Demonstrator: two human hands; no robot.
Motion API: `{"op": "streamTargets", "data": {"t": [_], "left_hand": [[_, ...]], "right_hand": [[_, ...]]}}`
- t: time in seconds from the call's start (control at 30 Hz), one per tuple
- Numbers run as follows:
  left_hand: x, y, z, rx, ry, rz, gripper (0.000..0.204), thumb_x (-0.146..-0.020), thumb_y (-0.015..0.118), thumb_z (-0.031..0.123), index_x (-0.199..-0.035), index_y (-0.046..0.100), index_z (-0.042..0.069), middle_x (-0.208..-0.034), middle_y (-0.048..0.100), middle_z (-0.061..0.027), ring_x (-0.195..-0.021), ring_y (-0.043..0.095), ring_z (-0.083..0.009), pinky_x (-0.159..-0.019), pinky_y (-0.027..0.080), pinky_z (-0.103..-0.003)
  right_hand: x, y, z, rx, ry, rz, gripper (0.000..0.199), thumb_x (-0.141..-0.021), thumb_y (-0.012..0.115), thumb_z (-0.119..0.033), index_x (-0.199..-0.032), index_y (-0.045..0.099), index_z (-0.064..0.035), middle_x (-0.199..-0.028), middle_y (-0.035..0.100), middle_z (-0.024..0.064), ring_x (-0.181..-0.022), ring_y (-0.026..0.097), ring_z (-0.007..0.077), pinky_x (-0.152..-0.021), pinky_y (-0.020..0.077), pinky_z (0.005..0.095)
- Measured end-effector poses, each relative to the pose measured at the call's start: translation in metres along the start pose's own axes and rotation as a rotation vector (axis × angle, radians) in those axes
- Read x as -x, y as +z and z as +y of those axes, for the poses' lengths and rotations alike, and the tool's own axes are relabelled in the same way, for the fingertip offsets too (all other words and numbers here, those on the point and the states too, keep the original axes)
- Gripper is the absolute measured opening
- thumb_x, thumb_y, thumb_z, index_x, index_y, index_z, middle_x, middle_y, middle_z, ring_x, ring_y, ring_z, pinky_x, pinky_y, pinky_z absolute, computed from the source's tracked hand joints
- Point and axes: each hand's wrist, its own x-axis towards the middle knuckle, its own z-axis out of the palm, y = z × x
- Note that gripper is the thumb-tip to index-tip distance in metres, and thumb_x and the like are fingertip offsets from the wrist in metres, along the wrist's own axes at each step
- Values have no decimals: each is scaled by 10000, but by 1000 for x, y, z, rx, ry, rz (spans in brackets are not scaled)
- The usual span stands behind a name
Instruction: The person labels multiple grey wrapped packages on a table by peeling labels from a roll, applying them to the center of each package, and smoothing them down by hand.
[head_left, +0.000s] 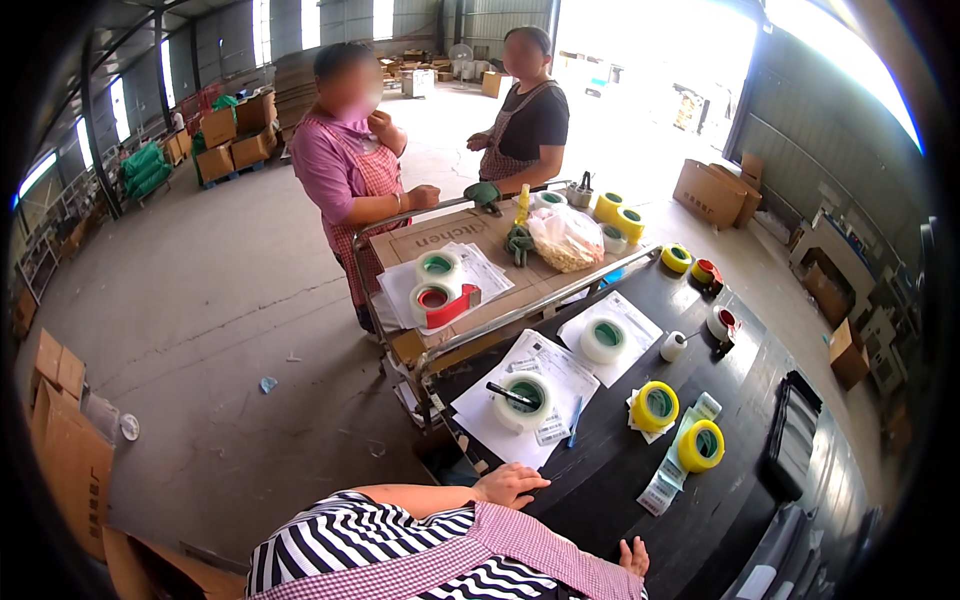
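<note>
At the near edge of the black table, the right hand shows only fingers, its grip untellable; the left hand rests empty, fingers extended. Work looks idle, labels remaining on one strip. Beyond: two yellow tape rolls, one blue pen, two paper piles, each bearing one clear tape roll, the nearer topped by one black marker.
</note>
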Motion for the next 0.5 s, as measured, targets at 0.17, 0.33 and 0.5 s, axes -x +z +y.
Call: {"op": "streamTargets", "data": {"t": [0.17, 0.33, 0.5], "left_hand": [[6, -2, 0, -8, -19, 21, 443, -903, 695, 145, -1339, 626, 110, -1244, 644, -110, -1184, 562, -288, -1075, 407, -417], [2, 1, 0, -22, -6, 3, 438, -912, 688, 153, -1343, 622, 112, -1250, 638, -112, -1198, 553, -287, -1080, 402, -420], [4, 1, -3, -46, -14, -28, 472, -914, 695, 184, -1369, 587, 119, -1277, 610, -115, -1203, 552, -288, -1088, 402, -417]], "right_hand": [[-12, -37, -77, 114, -177, 333, 426, -965, 538, -212, -1375, 637, -154, -1449, 559, 184, -1304, 549, 358, -1107, 399, 463], [-8, -33, -59, 101, -214, 330, 417, -966, 543, -208, -1366, 644, -152, -1447, 560, 183, -1311, 544, 354, -1105, 400, 457], [-8, -31, -60, 70, -169, 337, 431, -957, 578, -237, -1374, 637, -144, -1449, 560, 182, -1316, 542, 352, -1108, 395, 455]]}}
